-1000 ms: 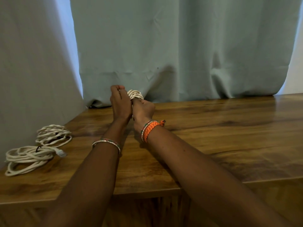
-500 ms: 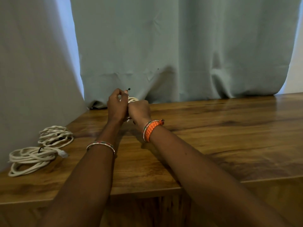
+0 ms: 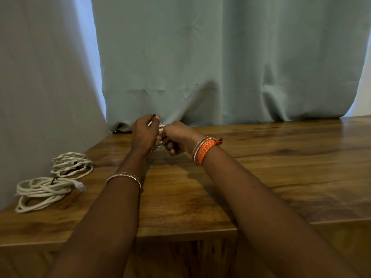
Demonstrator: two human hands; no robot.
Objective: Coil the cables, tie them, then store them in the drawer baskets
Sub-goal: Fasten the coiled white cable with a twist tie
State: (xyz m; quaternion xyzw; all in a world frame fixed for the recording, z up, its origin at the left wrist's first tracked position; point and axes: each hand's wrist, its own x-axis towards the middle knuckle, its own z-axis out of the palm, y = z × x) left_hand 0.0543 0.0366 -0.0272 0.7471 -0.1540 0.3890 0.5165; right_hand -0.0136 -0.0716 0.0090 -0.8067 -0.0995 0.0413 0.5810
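Two hands meet at far desk (image 3: 261, 177) edge: my left hand (image 3: 143, 135) pinches black tie end, right hand (image 3: 177, 137) clenches white cable coil (image 3: 160, 128). I'd cinch tie snug, keep loops bunched.

A single view is given, taken from the person's head and directed forward and down across the wooden table (image 3: 261, 177) toward the grey-green curtain (image 3: 220, 57). Both forearms are seen at close range (lines are bowed by the wide-angle lens).
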